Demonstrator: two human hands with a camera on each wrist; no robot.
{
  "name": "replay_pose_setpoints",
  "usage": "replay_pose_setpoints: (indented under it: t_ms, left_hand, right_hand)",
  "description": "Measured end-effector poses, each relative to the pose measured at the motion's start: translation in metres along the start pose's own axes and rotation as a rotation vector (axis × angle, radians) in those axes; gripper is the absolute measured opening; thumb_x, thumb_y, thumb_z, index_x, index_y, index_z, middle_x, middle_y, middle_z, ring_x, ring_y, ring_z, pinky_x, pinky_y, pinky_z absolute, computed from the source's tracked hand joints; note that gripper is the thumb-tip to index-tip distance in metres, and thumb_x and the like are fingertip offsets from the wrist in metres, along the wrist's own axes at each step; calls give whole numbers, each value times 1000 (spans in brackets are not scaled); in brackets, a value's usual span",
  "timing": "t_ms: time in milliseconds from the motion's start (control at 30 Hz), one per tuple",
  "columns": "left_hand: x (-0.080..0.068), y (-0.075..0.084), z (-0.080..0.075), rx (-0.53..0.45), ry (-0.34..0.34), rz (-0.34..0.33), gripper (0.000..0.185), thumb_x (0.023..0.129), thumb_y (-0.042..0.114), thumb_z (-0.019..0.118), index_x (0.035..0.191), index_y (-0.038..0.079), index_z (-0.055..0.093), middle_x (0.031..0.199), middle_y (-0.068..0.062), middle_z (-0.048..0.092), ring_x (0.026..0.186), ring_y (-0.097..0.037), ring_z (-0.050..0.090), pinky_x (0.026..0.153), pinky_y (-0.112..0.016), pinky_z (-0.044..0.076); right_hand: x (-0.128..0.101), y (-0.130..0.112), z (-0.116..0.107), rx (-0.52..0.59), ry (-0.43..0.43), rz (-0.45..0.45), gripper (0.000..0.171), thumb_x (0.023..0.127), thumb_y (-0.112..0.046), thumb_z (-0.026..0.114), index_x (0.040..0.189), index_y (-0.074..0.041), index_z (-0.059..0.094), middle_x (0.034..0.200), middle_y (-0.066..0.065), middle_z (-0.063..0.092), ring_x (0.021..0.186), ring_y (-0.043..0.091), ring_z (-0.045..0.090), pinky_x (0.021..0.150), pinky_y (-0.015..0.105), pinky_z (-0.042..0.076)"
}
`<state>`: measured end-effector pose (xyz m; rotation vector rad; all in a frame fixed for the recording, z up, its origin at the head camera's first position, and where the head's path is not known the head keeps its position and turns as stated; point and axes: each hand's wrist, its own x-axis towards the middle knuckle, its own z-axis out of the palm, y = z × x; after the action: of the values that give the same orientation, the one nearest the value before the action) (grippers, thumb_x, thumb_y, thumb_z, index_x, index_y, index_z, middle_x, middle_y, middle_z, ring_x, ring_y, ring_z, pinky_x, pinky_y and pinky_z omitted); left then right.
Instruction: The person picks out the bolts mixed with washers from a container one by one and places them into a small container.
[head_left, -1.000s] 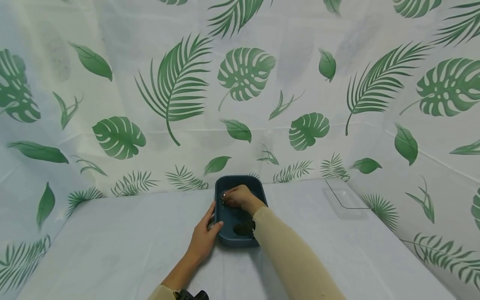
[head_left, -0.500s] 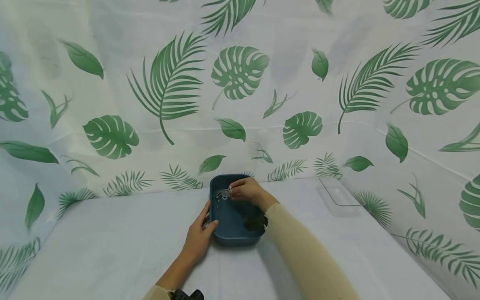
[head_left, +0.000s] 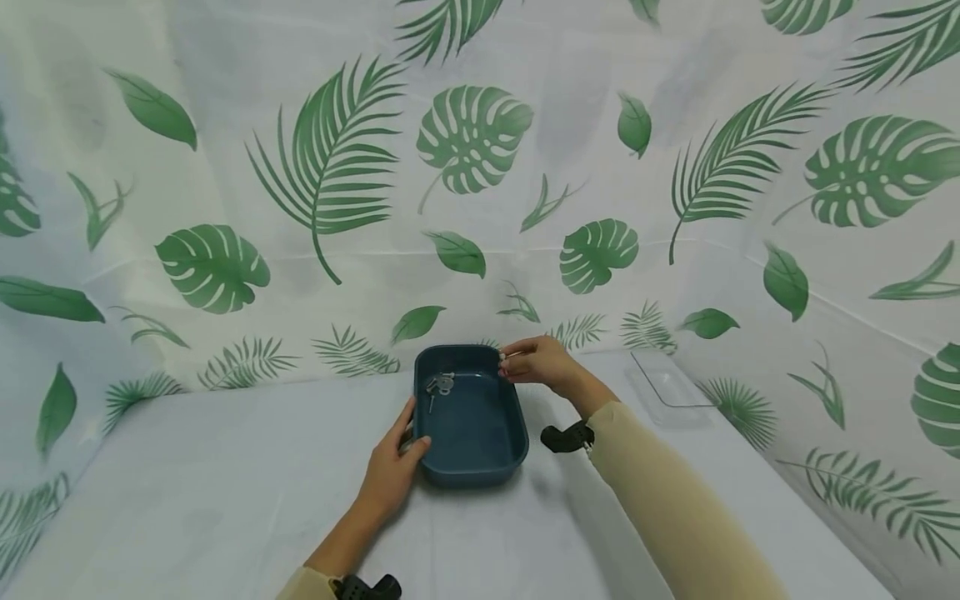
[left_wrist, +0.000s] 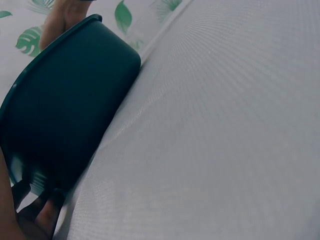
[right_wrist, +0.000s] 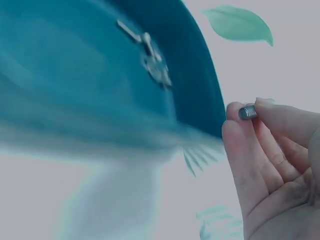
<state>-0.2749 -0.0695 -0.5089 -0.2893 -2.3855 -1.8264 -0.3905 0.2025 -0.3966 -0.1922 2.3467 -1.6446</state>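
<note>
A dark blue rectangular plastic tub (head_left: 472, 433) stands on the white cloth. My left hand (head_left: 392, 471) holds its left wall, the thumb at the rim and the fingers against the outside; in the left wrist view those fingers (left_wrist: 47, 212) lie low on the wall. My right hand (head_left: 543, 364) is at the tub's far right corner, just outside the rim. Between thumb and fingertips it pinches a small screw (right_wrist: 247, 112), whose threaded end shows. Several small metal pieces (head_left: 442, 383), screw-like and washer-like, lie inside the tub at the far left.
A clear plastic box (head_left: 675, 392) sits on the white cloth (head_left: 225, 483) at the far right. Behind the table and on the right rises a white backdrop (head_left: 360, 317) with green leaf prints. Black camera mounts are strapped to both wrists.
My right hand has risen from the metal pieces inside the tub and moved right, past the rim, with a screw in its fingertips. My left hand has stayed on the tub's wall.
</note>
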Motion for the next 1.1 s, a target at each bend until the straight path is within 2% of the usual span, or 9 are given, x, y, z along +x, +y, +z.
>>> replay_pose_setpoints:
  t_ms: [267, 500, 667, 767, 867, 1000, 1100]
  left_hand:
    - [-1, 0, -4, -16, -1, 3, 66, 103, 23, 59, 161, 23, 28, 165, -9, 33, 144, -35, 47, 112, -49, 46]
    - [-2, -2, -3, 2, -8, -9, 67, 103, 21, 58, 162, 23, 27, 166, -9, 31, 145, -36, 45, 113, -52, 44]
    - [2, -2, -3, 12, -17, -10, 67, 103, 23, 57, 162, 27, 25, 167, -5, 31, 146, -33, 44, 115, -52, 43]
    - [3, -1, -5, 16, -12, -19, 67, 103, 23, 57, 162, 28, 25, 167, -5, 30, 146, -33, 44, 115, -51, 42]
    - [2, 0, -5, 12, -14, -26, 67, 103, 23, 57, 162, 27, 26, 167, -6, 30, 146, -34, 44, 115, -52, 42]
    - [2, 0, -2, 5, -16, -17, 67, 103, 22, 58, 162, 27, 27, 166, -8, 31, 146, -36, 45, 115, -53, 42]
    - [3, -1, -3, 21, -11, 3, 67, 103, 22, 57, 162, 25, 27, 166, -11, 32, 144, -37, 46, 113, -52, 44]
  right_hand:
    - [-17, 15, -48, -112, 49, 39, 40, 96, -11, 68, 132, 6, 61, 125, 22, 70, 96, 15, 74, 97, 40, 59]
    - [-37, 28, -86, -236, 70, 132, 43, 97, -16, 68, 133, 6, 61, 125, 23, 70, 98, 16, 74, 93, 36, 60]
    - [-49, 31, -115, -263, 100, 140, 44, 99, -16, 66, 135, 8, 58, 122, 18, 71, 100, 17, 73, 95, 37, 60]
    - [-50, 35, -129, -275, 100, 150, 45, 100, -17, 65, 136, 8, 56, 123, 19, 70, 96, 13, 73, 93, 34, 60]
    - [-51, 45, -145, -273, 109, 154, 47, 100, -17, 64, 137, 10, 55, 112, 12, 74, 92, 8, 71, 89, 30, 61]
    - [-56, 54, -165, -270, 140, 167, 49, 100, -16, 64, 138, 12, 52, 97, -6, 73, 88, 5, 70, 88, 29, 61]
    - [-56, 55, -179, -287, 154, 186, 51, 100, -17, 64, 140, 13, 50, 97, -6, 73, 87, 5, 70, 89, 29, 61]
